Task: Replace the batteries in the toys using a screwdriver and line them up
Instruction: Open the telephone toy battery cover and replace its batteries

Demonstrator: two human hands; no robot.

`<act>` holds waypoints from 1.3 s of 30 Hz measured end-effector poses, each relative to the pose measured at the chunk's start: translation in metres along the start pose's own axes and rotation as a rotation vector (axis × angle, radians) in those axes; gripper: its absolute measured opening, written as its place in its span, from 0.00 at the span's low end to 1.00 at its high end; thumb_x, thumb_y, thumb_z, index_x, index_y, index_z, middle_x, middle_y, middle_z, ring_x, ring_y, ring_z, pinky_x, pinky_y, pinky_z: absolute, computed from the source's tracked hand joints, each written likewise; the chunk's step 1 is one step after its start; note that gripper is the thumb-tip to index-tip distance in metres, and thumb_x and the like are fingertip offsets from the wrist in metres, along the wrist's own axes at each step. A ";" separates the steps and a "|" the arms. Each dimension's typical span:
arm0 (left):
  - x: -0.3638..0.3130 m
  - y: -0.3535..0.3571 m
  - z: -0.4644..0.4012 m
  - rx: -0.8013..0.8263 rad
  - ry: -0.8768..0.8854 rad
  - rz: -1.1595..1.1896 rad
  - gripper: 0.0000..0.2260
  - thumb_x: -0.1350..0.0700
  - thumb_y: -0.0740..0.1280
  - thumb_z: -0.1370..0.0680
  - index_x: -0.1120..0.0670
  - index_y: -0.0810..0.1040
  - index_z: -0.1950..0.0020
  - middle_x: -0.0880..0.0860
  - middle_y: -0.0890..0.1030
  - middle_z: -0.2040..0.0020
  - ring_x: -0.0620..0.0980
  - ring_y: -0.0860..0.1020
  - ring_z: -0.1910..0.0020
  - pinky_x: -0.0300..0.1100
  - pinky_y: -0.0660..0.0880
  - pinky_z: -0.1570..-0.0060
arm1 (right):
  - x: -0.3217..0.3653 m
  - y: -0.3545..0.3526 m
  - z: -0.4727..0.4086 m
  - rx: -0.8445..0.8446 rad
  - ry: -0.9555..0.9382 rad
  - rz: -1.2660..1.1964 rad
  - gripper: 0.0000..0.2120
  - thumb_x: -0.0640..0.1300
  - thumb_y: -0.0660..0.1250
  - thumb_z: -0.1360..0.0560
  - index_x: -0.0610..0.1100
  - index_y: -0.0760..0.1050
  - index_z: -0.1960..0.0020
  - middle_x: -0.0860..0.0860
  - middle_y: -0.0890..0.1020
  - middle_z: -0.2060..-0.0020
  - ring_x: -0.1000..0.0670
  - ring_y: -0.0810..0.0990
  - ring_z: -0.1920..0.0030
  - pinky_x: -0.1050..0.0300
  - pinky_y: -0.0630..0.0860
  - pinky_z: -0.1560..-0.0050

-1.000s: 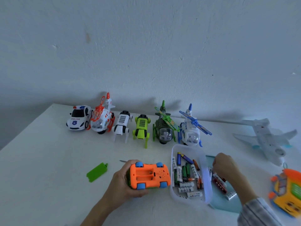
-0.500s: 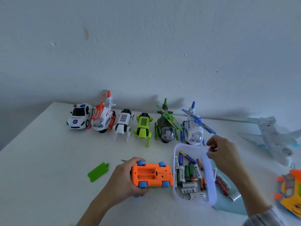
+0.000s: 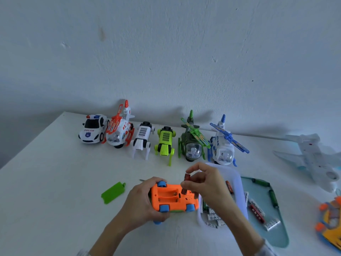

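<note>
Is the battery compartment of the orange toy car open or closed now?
Open: the orange toy car lies underside up, its slots bare; a green cover lies apart.

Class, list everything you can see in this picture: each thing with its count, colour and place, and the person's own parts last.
police car: 1, white, far left of the row by the wall
helicopters: 3, one orange-white, one green, one blue-white, in the row
robot dogs: 2, one white, one lime green, mid row
orange car: 1, underside up, battery bay open, front centre
battery cover: 1, green, left of the orange car
clear tub: 1, holding batteries, right of the car
teal tray: 1, with loose batteries, beside the tub
plane: 1, white, far right
yellow-orange toy: 1, right edge, blurred
left hand: grips the orange car
right hand: pinches a red battery above the car
</note>
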State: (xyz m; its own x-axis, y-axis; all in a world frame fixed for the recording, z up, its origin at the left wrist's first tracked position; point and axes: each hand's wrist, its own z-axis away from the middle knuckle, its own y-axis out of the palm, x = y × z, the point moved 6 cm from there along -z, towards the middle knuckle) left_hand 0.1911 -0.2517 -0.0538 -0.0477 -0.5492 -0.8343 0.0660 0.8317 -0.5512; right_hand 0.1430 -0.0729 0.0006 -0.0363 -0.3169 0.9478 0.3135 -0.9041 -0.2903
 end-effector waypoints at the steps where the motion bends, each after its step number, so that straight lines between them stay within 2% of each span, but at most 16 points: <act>1: 0.001 0.001 0.000 0.000 -0.004 -0.001 0.32 0.48 0.81 0.44 0.41 0.73 0.44 0.33 0.76 0.50 0.41 0.79 0.53 0.37 0.79 0.56 | 0.000 0.003 0.000 -0.006 -0.011 0.000 0.11 0.34 0.75 0.32 0.39 0.75 0.54 0.44 0.84 0.68 0.48 0.78 0.71 0.57 0.76 0.70; 8: 0.002 0.000 0.000 -0.024 -0.004 0.012 0.32 0.48 0.80 0.45 0.42 0.74 0.44 0.35 0.78 0.51 0.42 0.79 0.54 0.38 0.79 0.56 | 0.004 0.034 0.001 -0.037 -0.112 -0.009 0.08 0.35 0.74 0.31 0.43 0.76 0.61 0.47 0.82 0.66 0.52 0.80 0.67 0.60 0.77 0.64; 10: 0.001 -0.001 0.000 -0.035 0.004 0.017 0.31 0.49 0.80 0.45 0.42 0.75 0.45 0.38 0.79 0.53 0.44 0.80 0.55 0.38 0.79 0.58 | 0.007 0.043 0.002 -0.018 -0.185 0.095 0.07 0.36 0.73 0.31 0.44 0.77 0.61 0.48 0.81 0.65 0.52 0.79 0.64 0.59 0.77 0.61; 12: 0.000 -0.001 0.000 -0.044 0.009 0.020 0.29 0.50 0.79 0.46 0.43 0.77 0.46 0.42 0.81 0.55 0.45 0.80 0.57 0.41 0.78 0.59 | 0.009 0.051 0.002 0.025 -0.290 0.256 0.04 0.38 0.71 0.30 0.45 0.77 0.60 0.50 0.79 0.65 0.51 0.75 0.63 0.60 0.73 0.62; 14: 0.000 -0.001 0.000 -0.047 0.012 0.025 0.28 0.51 0.79 0.46 0.43 0.77 0.47 0.43 0.81 0.57 0.47 0.80 0.59 0.41 0.78 0.59 | 0.010 0.058 0.002 0.059 -0.429 0.409 0.03 0.40 0.69 0.30 0.47 0.76 0.59 0.49 0.77 0.64 0.52 0.73 0.64 0.56 0.73 0.63; 16: -0.001 -0.001 0.000 -0.049 0.016 0.026 0.28 0.51 0.79 0.46 0.43 0.77 0.47 0.43 0.81 0.57 0.46 0.79 0.60 0.38 0.76 0.61 | 0.011 0.063 0.004 0.089 -0.556 0.540 0.03 0.42 0.65 0.31 0.46 0.77 0.59 0.49 0.77 0.64 0.50 0.75 0.64 0.50 0.76 0.65; 18: -0.001 -0.001 0.000 -0.046 0.014 0.019 0.28 0.50 0.79 0.45 0.43 0.77 0.47 0.42 0.81 0.57 0.46 0.79 0.60 0.37 0.76 0.61 | 0.007 0.067 0.005 0.129 -0.634 0.644 0.07 0.41 0.64 0.33 0.45 0.79 0.57 0.48 0.77 0.61 0.48 0.77 0.64 0.50 0.77 0.69; 21: -0.002 -0.001 -0.001 -0.042 0.018 0.019 0.29 0.50 0.80 0.45 0.43 0.77 0.46 0.43 0.81 0.56 0.46 0.80 0.58 0.40 0.77 0.59 | -0.002 0.069 0.007 0.185 -0.647 0.686 0.15 0.38 0.71 0.35 0.47 0.79 0.50 0.48 0.76 0.55 0.49 0.77 0.60 0.53 0.78 0.65; 24: -0.002 -0.001 -0.001 -0.037 0.026 0.042 0.29 0.51 0.81 0.44 0.43 0.77 0.46 0.43 0.82 0.55 0.47 0.81 0.57 0.43 0.79 0.58 | -0.008 0.067 0.010 0.198 -0.663 0.668 0.19 0.40 0.72 0.33 0.49 0.76 0.43 0.48 0.76 0.50 0.49 0.77 0.54 0.54 0.79 0.57; 28: -0.003 -0.003 0.000 -0.052 0.030 0.057 0.29 0.53 0.81 0.44 0.42 0.78 0.46 0.43 0.82 0.55 0.47 0.81 0.57 0.45 0.79 0.57 | -0.006 0.068 0.016 0.197 -0.712 0.667 0.17 0.43 0.61 0.30 0.44 0.77 0.42 0.48 0.74 0.47 0.48 0.78 0.51 0.54 0.79 0.51; 31: -0.003 -0.003 -0.001 -0.059 0.032 0.061 0.29 0.53 0.81 0.45 0.42 0.78 0.46 0.42 0.82 0.55 0.46 0.81 0.57 0.43 0.79 0.57 | -0.006 0.068 0.017 0.145 -0.721 0.683 0.16 0.44 0.61 0.29 0.43 0.78 0.44 0.49 0.73 0.45 0.51 0.73 0.49 0.56 0.78 0.50; 34: -0.004 -0.003 -0.001 -0.059 0.048 0.058 0.29 0.53 0.81 0.44 0.42 0.77 0.46 0.41 0.82 0.55 0.46 0.81 0.57 0.41 0.79 0.57 | -0.007 0.067 0.019 0.146 -0.705 0.701 0.16 0.41 0.61 0.30 0.44 0.79 0.45 0.48 0.74 0.46 0.52 0.72 0.50 0.59 0.77 0.51; 36: -0.002 -0.003 0.000 -0.059 0.050 0.049 0.29 0.53 0.81 0.44 0.42 0.77 0.46 0.41 0.81 0.54 0.46 0.81 0.57 0.43 0.79 0.57 | -0.007 0.068 0.019 0.203 -0.648 0.699 0.15 0.39 0.63 0.30 0.45 0.80 0.45 0.47 0.74 0.47 0.51 0.74 0.52 0.64 0.74 0.51; 39: 0.001 -0.002 0.000 -0.052 0.045 0.025 0.30 0.48 0.80 0.45 0.40 0.76 0.45 0.38 0.80 0.52 0.43 0.81 0.56 0.40 0.79 0.56 | -0.001 0.055 0.005 0.271 -0.469 0.653 0.12 0.36 0.63 0.24 0.45 0.81 0.44 0.48 0.74 0.44 0.51 0.76 0.52 0.70 0.70 0.53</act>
State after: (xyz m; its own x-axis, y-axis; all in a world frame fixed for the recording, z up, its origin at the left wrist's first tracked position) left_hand 0.1912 -0.2543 -0.0535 -0.0918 -0.5248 -0.8463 0.0158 0.8490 -0.5282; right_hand 0.1645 -0.1207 -0.0157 0.6095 -0.5459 0.5748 0.3531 -0.4623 -0.8134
